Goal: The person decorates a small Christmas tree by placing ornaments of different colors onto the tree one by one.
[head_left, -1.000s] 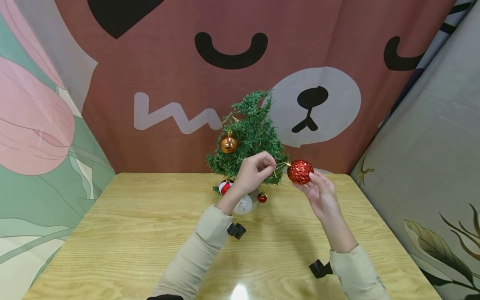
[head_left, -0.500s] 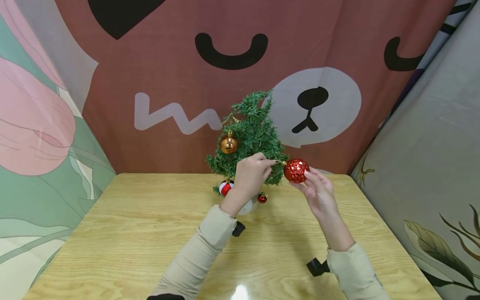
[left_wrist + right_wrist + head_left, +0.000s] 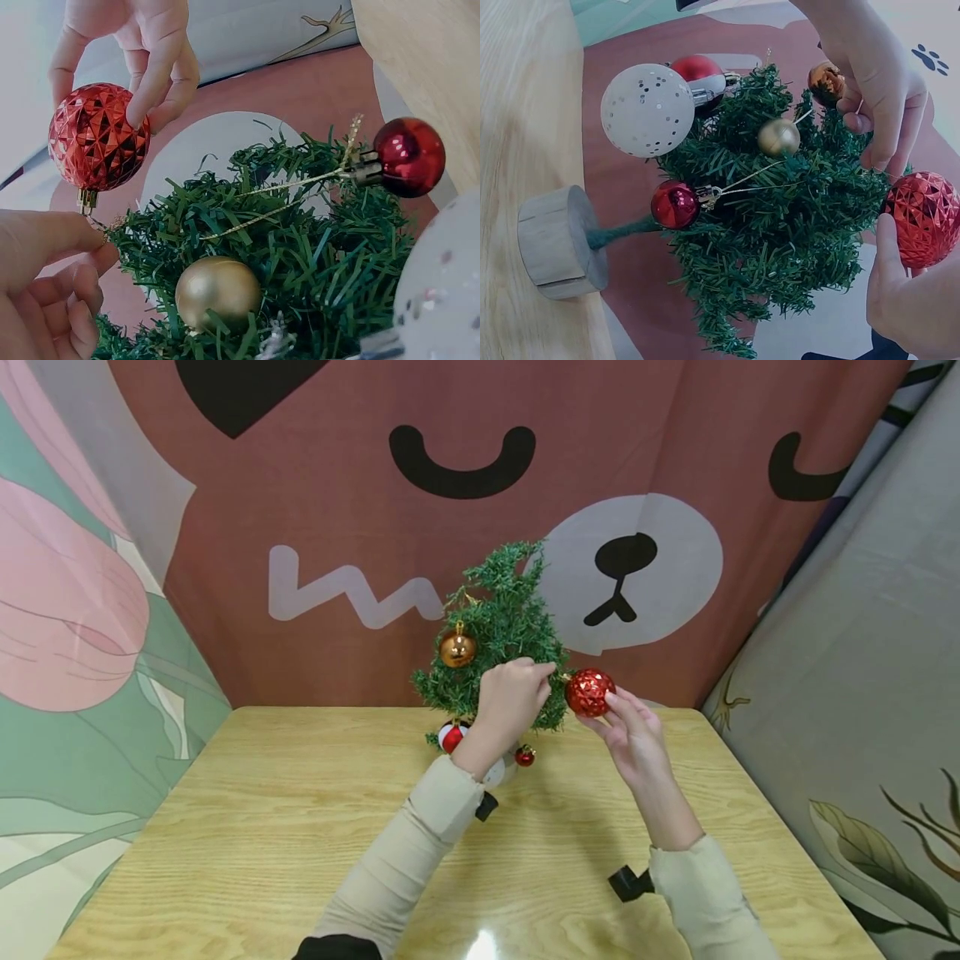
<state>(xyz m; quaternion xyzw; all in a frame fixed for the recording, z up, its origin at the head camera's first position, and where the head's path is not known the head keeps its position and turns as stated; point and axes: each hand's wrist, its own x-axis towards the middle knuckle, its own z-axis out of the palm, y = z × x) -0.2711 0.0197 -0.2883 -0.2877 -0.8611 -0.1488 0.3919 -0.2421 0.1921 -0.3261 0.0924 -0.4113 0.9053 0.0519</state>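
Note:
My right hand (image 3: 637, 752) holds a faceted red bauble (image 3: 589, 692) at the right side of a small green Christmas tree (image 3: 513, 622). Against the branches, my left hand (image 3: 510, 703) pinches the bauble's thin hanging cord just beyond its gold cap, as the left wrist view shows. Part of the cord is hidden by the fingers and needles. Close by, a matte gold bauble (image 3: 219, 292) sits among the branches. Lower on the tree hangs a small shiny red bauble (image 3: 676, 204) on a gold string. In the right wrist view, a speckled white bauble (image 3: 646, 109) is beside it.
A shiny copper-gold bauble (image 3: 458, 648) hangs at the tree's upper left, and a red-and-white one (image 3: 452, 737) lower left. The tree's round wooden base (image 3: 559, 241) stands on the wood-grain table (image 3: 300, 827). Patterned curtains (image 3: 337, 510) close off the back and sides.
The red bauble and my right hand have moved slightly left and up, nearer the tree. My left hand has turned and shifted a little, its fingertips now at the branches.

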